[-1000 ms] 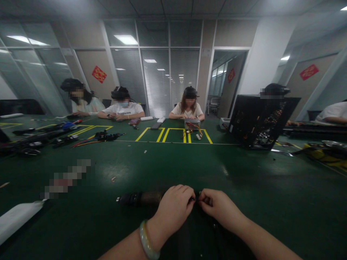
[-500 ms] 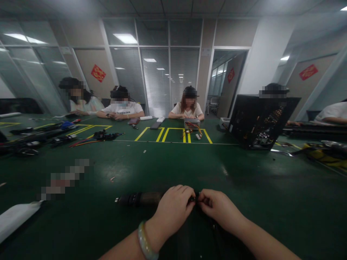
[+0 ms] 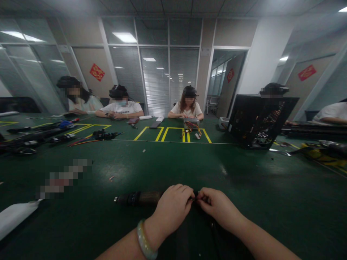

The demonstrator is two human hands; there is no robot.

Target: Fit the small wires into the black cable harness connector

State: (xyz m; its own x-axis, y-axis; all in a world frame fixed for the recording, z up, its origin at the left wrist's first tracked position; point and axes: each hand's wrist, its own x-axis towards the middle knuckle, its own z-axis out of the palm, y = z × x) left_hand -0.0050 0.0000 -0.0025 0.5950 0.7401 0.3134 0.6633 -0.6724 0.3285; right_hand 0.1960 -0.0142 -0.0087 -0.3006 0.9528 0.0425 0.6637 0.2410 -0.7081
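A long dark rod-shaped thing [image 3: 135,198], with black rings and a bright metal tip at its left end, lies crosswise on the green table in front of me. My left hand [image 3: 175,204], a pale bangle [image 3: 146,240] on its wrist, is closed in a pinch over the right part of it. Close beside, my right hand [image 3: 214,206] is closed too, thumb and fingers pinched at the left hand's fingertips. Whatever small dark piece sits between the two hands is mostly hidden. Below the right hand, something dark and slim [image 3: 213,225] blends into shadow.
Black parts with coloured wires [image 3: 101,135] lie at the left, and a white sleeve-like thing [image 3: 16,220] is nearer. A black computer case [image 3: 257,122] stands at the back right. Across the table, several people work; a grey box with wires [image 3: 192,123] sits before one.
Both hands keep nearly the same pinched pose, fingertips slightly closer together. The whole view has shifted a little.
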